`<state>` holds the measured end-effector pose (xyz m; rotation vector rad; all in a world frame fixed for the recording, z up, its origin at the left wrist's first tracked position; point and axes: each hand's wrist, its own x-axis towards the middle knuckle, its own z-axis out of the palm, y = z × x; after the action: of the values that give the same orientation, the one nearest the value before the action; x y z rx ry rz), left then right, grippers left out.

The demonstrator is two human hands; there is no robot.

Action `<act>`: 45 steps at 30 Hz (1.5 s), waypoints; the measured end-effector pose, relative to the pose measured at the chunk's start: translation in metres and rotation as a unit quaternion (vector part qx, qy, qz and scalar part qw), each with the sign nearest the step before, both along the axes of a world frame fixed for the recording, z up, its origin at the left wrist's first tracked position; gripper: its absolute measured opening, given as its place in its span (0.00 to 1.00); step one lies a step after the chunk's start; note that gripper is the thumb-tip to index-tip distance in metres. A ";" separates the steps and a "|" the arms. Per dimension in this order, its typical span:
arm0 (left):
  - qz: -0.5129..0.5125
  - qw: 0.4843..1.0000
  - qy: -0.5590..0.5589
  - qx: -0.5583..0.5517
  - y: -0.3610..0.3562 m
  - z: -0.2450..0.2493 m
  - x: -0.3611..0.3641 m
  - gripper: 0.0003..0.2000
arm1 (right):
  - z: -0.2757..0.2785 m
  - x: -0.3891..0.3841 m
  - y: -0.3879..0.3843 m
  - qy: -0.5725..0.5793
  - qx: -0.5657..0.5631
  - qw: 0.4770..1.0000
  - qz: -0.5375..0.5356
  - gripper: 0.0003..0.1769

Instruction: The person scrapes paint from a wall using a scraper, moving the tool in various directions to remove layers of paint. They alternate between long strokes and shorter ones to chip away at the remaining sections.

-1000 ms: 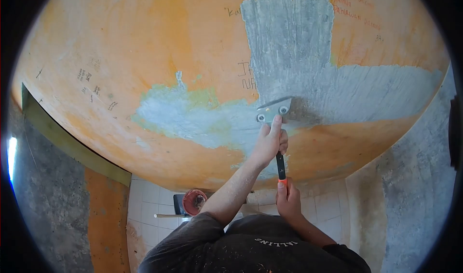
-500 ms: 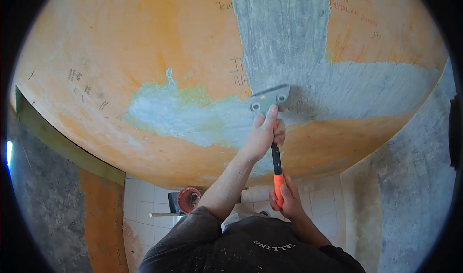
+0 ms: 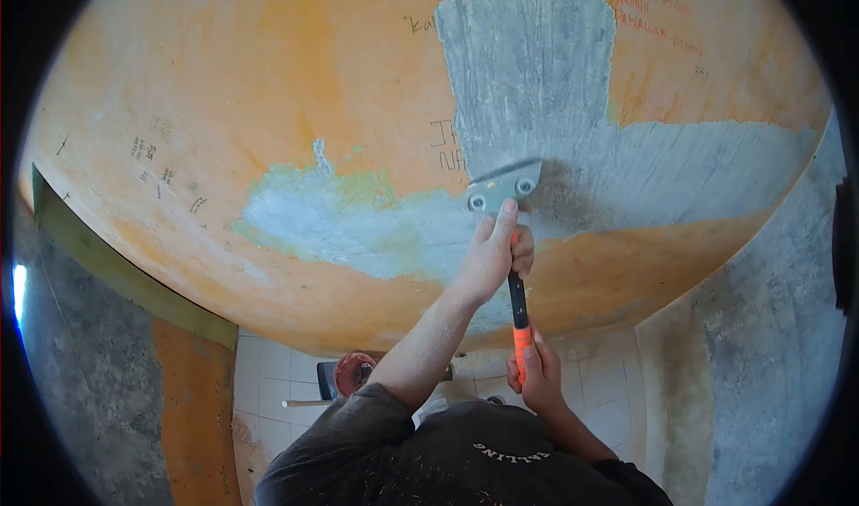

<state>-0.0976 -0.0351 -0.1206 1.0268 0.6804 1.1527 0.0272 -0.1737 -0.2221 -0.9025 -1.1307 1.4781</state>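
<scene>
1. Scraper (image 3: pixel 506 187): the tilted blade lies over the lower grey patch (image 3: pixel 528 85) of the orange wall (image 3: pixel 224 85), just beside the black lettering (image 3: pixel 445 146); whether its whole edge touches cannot be told.
2. Hands: the left hand (image 3: pixel 492 251) wraps the shaft below the blade, thumb extended; the right hand (image 3: pixel 535 372) is curled around the orange grip.
3. Technique: an even stroke calls for a flat edge, upper-hand pressure and lower-hand steering.
4. Clearance: wall extends freely leftward; ragged margins bound the patch; a red bucket (image 3: pixel 352 376) appears near the left arm.
</scene>
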 end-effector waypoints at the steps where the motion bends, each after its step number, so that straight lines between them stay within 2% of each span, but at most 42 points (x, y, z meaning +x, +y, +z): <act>1: 0.007 1.000 0.003 -0.005 -0.002 0.002 0.000 0.22 | -0.002 -0.001 -0.001 0.006 0.002 1.000 -0.009 0.30; 2: 0.006 1.000 0.004 -0.005 0.001 0.006 -0.002 0.22 | -0.003 -0.002 -0.003 0.012 0.000 1.000 -0.018 0.30; 4: -0.030 0.998 0.003 0.063 0.010 0.016 -0.007 0.23 | 0.014 -0.006 0.004 0.004 0.018 0.999 -0.032 0.29; 7: -0.007 0.998 -0.028 0.053 0.005 0.029 -0.005 0.24 | 0.019 -0.004 -0.001 -0.013 0.025 0.999 -0.036 0.29; 11: -0.001 1.000 -0.011 -0.004 -0.002 0.001 -0.003 0.23 | 0.013 -0.001 -0.011 -0.036 -0.004 0.999 -0.027 0.28; 18: -0.017 1.000 -0.001 0.006 -0.003 0.002 -0.008 0.23 | 0.007 -0.008 -0.012 -0.025 -0.024 0.999 -0.031 0.29; 21: -0.014 1.000 -0.009 -0.011 0.004 0.022 -0.004 0.22 | 0.016 -0.005 -0.001 -0.003 0.010 0.999 -0.036 0.30; 23: -0.033 0.999 -0.004 0.040 0.011 0.042 -0.003 0.22 | 0.029 -0.005 0.011 -0.004 0.037 0.998 -0.046 0.31; 26: -0.022 0.999 -0.020 0.034 0.007 0.040 0.000 0.22 | 0.030 -0.003 0.009 -0.009 0.069 0.996 -0.061 0.30; 30: -0.024 1.000 -0.009 0.000 -0.001 0.012 -0.004 0.24 | 0.014 -0.003 -0.005 -0.039 -0.009 0.997 -0.065 0.28; 34: -0.037 0.998 -0.012 0.057 0.008 0.038 -0.008 0.23 | 0.025 -0.004 0.004 -0.035 0.023 0.997 -0.071 0.29; 36: -0.034 0.998 -0.018 0.046 0.006 0.039 -0.006 0.23 | 0.025 -0.002 0.006 -0.026 0.050 0.995 -0.077 0.29; 39: -0.042 0.999 -0.030 -0.002 0.001 0.011 -0.007 0.24 | 0.018 0.002 -0.008 -0.066 -0.007 0.996 -0.064 0.29; 45: -0.036 0.999 -0.006 -0.004 0.003 0.004 -0.013 0.25 | 0.012 -0.004 -0.009 -0.055 -0.025 0.996 -0.066 0.28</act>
<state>-0.1106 -0.0326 -0.1166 1.0284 0.6326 1.0921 0.0231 -0.1829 -0.2104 -1.0849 -1.0950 1.3673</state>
